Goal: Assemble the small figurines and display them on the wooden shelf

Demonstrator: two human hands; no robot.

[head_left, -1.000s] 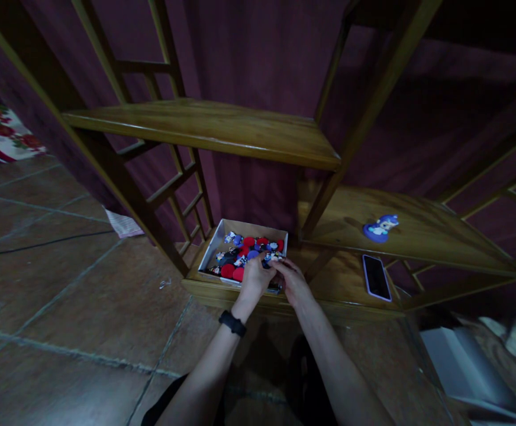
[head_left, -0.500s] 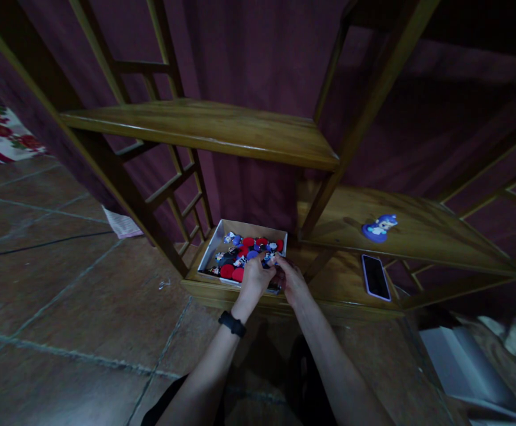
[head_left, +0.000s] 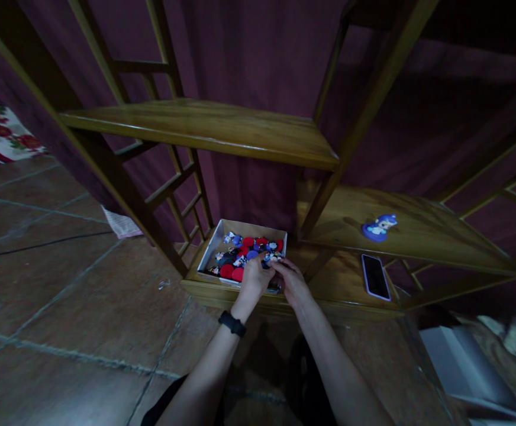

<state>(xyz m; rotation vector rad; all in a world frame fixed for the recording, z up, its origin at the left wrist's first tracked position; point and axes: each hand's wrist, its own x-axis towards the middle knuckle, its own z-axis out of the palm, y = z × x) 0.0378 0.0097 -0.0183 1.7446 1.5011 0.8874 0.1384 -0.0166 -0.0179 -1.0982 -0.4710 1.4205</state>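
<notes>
A shallow white box [head_left: 209,251] on the low wooden shelf holds several small figurines with red, blue and dark round bases. Over its front right part, my left hand [head_left: 256,277] and my right hand [head_left: 292,279] meet with fingers closed around a small white-and-blue figurine [head_left: 273,257]. My fingers cover its lower part. A dark band [head_left: 232,323] circles my left wrist.
On the right-hand shelf stands a purple-haired figurine [head_left: 379,228]. Below it, a phone [head_left: 376,277] lies on the bottom board. An upper shelf [head_left: 205,127] overhangs the box. A grey-white box [head_left: 466,367] sits on the floor at right.
The fingers of my right hand have shifted slightly around the small figurine, and more of it shows. The box, phone and other figurine stay where they were.
</notes>
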